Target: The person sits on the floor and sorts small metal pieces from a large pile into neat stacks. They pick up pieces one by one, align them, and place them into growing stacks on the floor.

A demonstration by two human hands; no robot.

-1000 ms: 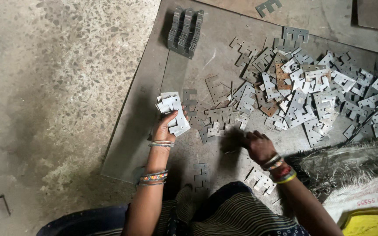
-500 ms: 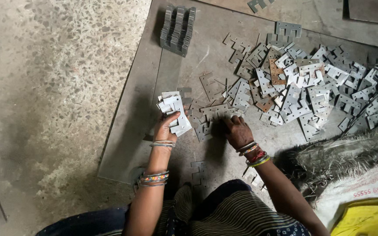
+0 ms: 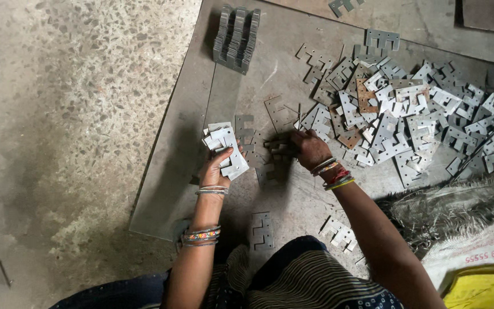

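Moved: right hand (image 3: 307,147) has slid left off the big plate heap (image 3: 407,120) to a few dark plates (image 3: 278,150), fingers closing on them | left hand (image 3: 219,166) grips fanned stack (image 3: 224,151) | risk: loose fan slipping, sharp edges nicking fingers.

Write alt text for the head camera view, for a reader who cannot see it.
A person's left hand holds a fanned stack of flat metal plates while the right hand reaches into loose plates scattered over a grey metal sheet on the floor. A neat upright stack stands beyond.
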